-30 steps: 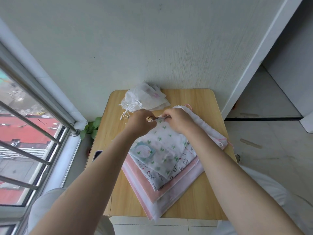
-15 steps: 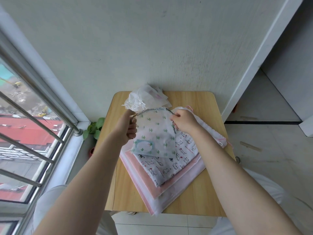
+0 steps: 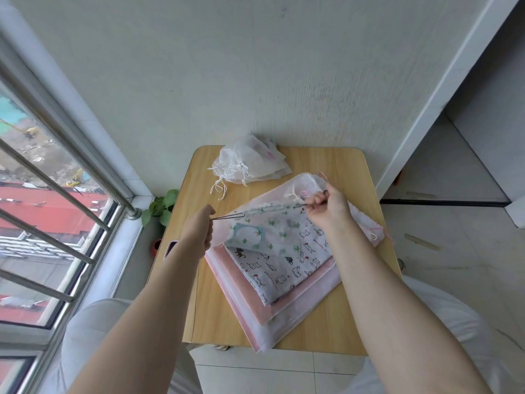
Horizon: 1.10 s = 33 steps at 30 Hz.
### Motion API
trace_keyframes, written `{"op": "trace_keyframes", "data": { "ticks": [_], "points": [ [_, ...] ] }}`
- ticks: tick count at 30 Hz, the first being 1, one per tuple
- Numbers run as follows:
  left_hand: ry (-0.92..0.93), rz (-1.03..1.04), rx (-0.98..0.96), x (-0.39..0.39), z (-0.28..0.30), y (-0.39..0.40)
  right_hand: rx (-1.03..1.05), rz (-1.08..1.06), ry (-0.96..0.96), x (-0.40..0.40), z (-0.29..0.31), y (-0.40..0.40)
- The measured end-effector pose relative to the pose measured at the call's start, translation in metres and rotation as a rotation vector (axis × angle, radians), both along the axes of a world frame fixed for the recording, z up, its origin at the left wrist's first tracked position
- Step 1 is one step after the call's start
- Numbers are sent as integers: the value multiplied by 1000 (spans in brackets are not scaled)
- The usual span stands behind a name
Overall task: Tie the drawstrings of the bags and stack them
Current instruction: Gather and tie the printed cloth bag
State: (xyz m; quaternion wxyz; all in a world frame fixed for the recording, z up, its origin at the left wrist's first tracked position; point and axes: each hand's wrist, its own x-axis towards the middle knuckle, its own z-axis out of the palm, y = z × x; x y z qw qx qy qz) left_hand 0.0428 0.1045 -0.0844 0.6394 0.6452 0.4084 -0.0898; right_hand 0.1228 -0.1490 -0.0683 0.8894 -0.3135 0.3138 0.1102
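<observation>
A small cactus-print bag [image 3: 272, 234] lies on top of a pile of flat drawstring bags: a cat-print bag [image 3: 287, 268] and larger pink bags [image 3: 298, 302] beneath. Its mouth is gathered along a dark drawstring [image 3: 230, 216] stretched taut between my hands. My left hand [image 3: 200, 228] pinches the left end of the string, out past the bag's left edge. My right hand [image 3: 326, 206] pinches the right end at the bag's top right corner. A bundle of white bags [image 3: 250, 163] with tied white strings lies at the table's far edge.
The small wooden table [image 3: 341, 172] stands against a wall. A dark phone [image 3: 170, 247] lies at its left edge. A potted green plant [image 3: 162, 206] sits by the window with metal bars [image 3: 56, 189] on the left. My knees show below the table.
My hands have moved apart, the left one out to the left, pulling the drawstring taut and gathering the cactus bag's mouth shut into a narrow line.
</observation>
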Motion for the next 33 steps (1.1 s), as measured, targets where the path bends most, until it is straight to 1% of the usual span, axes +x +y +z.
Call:
{"op": "trace_keyframes", "data": {
  "ticks": [1,3,5,7,8,10,12,13,14,15,18,21,23,25,28,31,33],
  "points": [
    [-47,72,-114,1,-1,0,-44,61,13,-1,-2,2],
    [-150,254,-330,5,-2,-1,-252,183,3,-4,-8,7],
    [-212,440,-469,9,-2,-2,-612,305,-60,-5,-11,11],
    [-249,561,-511,12,-3,-4,-1056,423,-227,-6,-15,11],
    [-283,591,-528,13,-3,-5,-1238,493,-327,-8,-16,12],
    [-405,576,-633,14,0,-14,-1508,637,-474,-10,-16,17],
    [-511,444,-758,16,6,-26,-1667,734,-564,-13,-16,25],
    [-526,348,-771,16,10,-33,-1708,763,-593,-13,-16,30],
    [-519,242,-733,16,13,-40,-1736,777,-612,-14,-16,33],
    [-498,137,-650,16,15,-47,-1755,785,-622,-15,-17,37],
    [-419,-90,-257,13,18,-57,-1858,805,-656,-19,-20,40],
    [-377,-206,118,10,17,-58,-2013,824,-691,-21,-22,39],
    [-400,-276,305,9,15,-60,-2111,832,-707,-23,-22,41],
    [-406,-324,457,9,13,-61,-2154,841,-711,-25,-25,43],
    [-364,-317,636,10,10,-54,-2184,849,-638,-28,-27,36],
    [-333,-262,667,10,8,-45,-2209,843,-511,-27,-27,27],
    [-328,-261,694,9,9,-44,-2214,835,-488,-27,-26,26]
  ]
}}
